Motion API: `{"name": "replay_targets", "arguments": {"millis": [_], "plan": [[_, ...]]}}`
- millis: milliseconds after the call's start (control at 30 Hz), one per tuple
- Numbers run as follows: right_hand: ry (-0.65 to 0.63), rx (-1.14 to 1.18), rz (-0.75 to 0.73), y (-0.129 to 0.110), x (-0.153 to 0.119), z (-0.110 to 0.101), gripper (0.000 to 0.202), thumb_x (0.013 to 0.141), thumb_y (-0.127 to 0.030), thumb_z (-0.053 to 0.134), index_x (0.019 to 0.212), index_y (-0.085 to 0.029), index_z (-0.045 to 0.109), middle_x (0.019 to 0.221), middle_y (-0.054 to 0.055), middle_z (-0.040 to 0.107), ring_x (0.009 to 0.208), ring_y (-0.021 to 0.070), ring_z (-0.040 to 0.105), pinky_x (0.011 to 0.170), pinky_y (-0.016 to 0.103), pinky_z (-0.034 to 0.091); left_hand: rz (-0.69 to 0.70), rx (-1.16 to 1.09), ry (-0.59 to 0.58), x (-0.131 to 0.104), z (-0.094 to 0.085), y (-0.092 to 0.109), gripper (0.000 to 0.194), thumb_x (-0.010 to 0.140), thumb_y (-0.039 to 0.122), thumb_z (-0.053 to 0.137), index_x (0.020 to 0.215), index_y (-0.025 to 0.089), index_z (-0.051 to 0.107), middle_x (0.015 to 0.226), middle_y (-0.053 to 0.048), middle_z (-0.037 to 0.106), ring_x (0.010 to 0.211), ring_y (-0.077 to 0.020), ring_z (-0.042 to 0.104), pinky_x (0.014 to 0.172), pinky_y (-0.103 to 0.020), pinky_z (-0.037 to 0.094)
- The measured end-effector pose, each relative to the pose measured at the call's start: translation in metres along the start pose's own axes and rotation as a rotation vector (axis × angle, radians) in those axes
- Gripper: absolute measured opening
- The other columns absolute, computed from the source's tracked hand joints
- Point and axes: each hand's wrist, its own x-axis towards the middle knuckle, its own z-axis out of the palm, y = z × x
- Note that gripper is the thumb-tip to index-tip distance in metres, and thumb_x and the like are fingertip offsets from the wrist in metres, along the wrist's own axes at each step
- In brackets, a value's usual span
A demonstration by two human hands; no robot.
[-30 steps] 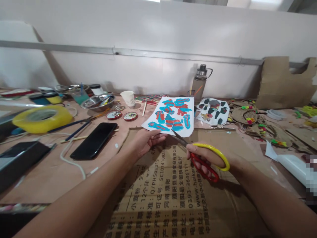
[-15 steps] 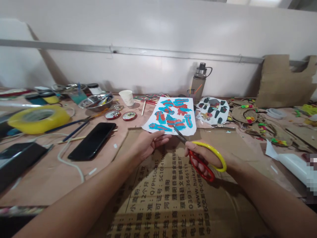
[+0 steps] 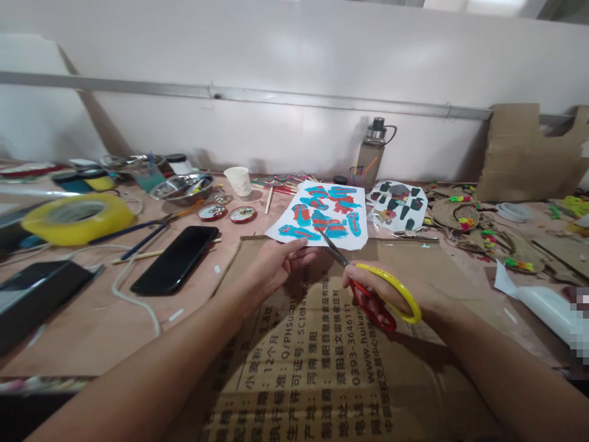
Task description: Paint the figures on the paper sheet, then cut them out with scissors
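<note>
Between thumb and fingers, my left hand [image 3: 283,261] pinches the near edge of a white sheet of paper [image 3: 286,222] painted with blue and red-orange patches. The sheet is held above the far edge of a flattened cardboard piece [image 3: 294,368] printed with dark characters. In my right hand [image 3: 375,285] is a pair of scissors [image 3: 391,283] with one yellow and one red handle loop. Its blades point up and left over the near part of the paper, among the painted patches. Whether the blades are parted is hard to make out.
A black phone [image 3: 175,261], a white cable [image 3: 138,301] and a yellow tape roll [image 3: 78,218] lie at left. Behind stand a paper cup [image 3: 238,183], a metal bowl [image 3: 181,189] and a bottle [image 3: 372,153]. Another painted sheet [image 3: 398,205] and woven cardboard rounds [image 3: 455,215] are at right.
The paper has shifted slightly in view, and the scissors have tilted a little with the blades further over the sheet. Both hands keep their hold.
</note>
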Motion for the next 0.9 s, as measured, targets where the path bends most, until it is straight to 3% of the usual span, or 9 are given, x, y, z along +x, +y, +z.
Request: {"name": "replay_targets", "arguments": {"millis": [300, 900], "plan": [[0.085, 0.059, -0.051, 0.000, -0.003, 0.002, 0.043, 0.107, -0.065, 0.052, 0.099, -0.023, 0.057, 0.056, -0.010, 0.048, 0.039, 0.0092, 0.043, 0.037, 0.020, 0.041, -0.012, 0.042, -0.008, -0.007, 0.008, -0.003, 0.025, 0.096, -0.009, 0.061, 0.092, 0.010, 0.077, 0.079, -0.009, 0.081, 0.061, -0.0160, 0.076, 0.062, -0.023, 0.068], [0.111, 0.027, -0.063, 0.014, 0.006, 0.004, 0.054, 0.103, -0.075, 0.052, 0.103, -0.022, 0.065, 0.057, -0.009, 0.050, 0.036, 0.0085, 0.044, 0.032, 0.017, 0.042, -0.033, 0.059, 0.003, -0.005, 0.004, -0.004, 0.023, 0.098, -0.006, 0.063, 0.087, 0.011, 0.075, 0.082, -0.011, 0.081, 0.064, -0.0155, 0.077, 0.067, -0.022, 0.070]]}}
